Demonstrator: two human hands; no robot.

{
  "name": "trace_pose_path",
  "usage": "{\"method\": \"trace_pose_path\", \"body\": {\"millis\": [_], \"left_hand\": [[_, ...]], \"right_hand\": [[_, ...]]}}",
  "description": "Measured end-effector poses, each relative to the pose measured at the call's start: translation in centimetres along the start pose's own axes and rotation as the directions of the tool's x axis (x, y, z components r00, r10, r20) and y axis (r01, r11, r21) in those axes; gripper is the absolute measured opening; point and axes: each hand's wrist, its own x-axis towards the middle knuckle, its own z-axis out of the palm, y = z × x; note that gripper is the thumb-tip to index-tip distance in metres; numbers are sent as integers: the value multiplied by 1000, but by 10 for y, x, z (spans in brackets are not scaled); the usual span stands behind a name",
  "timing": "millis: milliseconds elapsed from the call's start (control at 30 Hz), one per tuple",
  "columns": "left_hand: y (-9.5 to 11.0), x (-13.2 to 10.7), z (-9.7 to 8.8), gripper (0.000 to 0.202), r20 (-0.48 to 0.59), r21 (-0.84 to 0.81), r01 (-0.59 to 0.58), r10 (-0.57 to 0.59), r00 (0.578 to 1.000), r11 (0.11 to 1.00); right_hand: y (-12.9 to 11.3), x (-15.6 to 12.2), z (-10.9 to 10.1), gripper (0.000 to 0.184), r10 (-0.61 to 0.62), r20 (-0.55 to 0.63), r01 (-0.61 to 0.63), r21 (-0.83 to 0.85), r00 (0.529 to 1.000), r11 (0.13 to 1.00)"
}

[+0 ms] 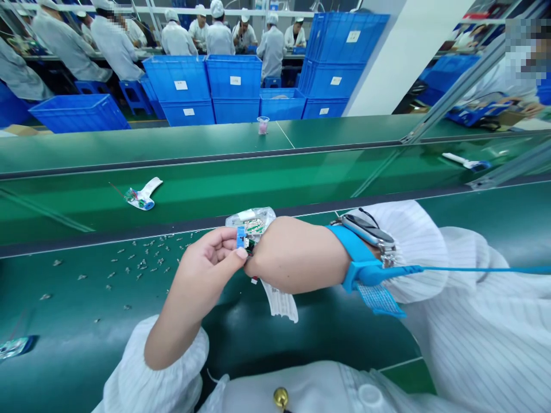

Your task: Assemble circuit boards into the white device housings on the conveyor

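My left hand (213, 255) is closed, its thumb and fingers pinching the blue end (241, 236) of a small electronic assembly with a circuit board. Against it, my right hand (288, 258) is turned back-up and curled, so its fingertips are hidden. From under that hand a white plastic handle housing (282, 301) sticks out, apparently part of the same device. A red-and-white bit of wire or connector (254, 280) shows beneath the fingers. Just behind both hands lies a clear plastic bag (232, 219) with small metal parts in it.
Several small metal parts (142, 264) are scattered on the green bench at left. A circuit board (17, 347) lies near the left edge. White-and-blue devices (148, 192) (467, 162) lie on the belt. A blue wrist-strap cord (465, 269) runs right. Beyond are a cup (263, 125), blue crates (235, 74) and people.
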Motion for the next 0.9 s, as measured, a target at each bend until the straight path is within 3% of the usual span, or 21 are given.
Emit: {"method": "trace_pose_path", "body": {"millis": [67, 100, 200, 300, 400, 467, 667, 900], "left_hand": [[-3, -2, -1, 35, -37, 117, -55, 59, 998, 992], [-5, -3, -2, 37, -57, 190, -100, 112, 992, 977], [-10, -7, -4, 41, -86, 361, -186, 232, 969, 914], [-11, -12, -1, 45, -69, 390, -171, 214, 974, 905], [-9, -19, 3, 44, -37, 335, -158, 180, 983, 929], [-7, -24, 6, 41, -13, 258, -155, 164, 986, 954], [-8, -39, 8, 35, 24, 43, -163, 162, 987, 986], [-8, -43, 10, 33, 54, -23, -175, 176, 983, 984]], "right_hand": [[1, 1, -4, 17, -150, 284, 229, -269, 947, 935], [2, 1, -6, 16, -168, 352, 296, -350, 921, 889], [10, -1, -7, 20, -207, 212, 272, -352, 955, 896], [17, -6, -3, 22, -233, -13, 232, -69, 972, 970], [15, -12, 1, 23, -87, -145, 118, 222, 986, 968], [10, -15, 3, 24, -1, -183, 57, 297, 983, 953], [-7, -19, 2, 26, -131, -210, 162, 138, 969, 977], [-14, -23, 1, 26, -149, -208, 153, 7, 967, 988]]}}
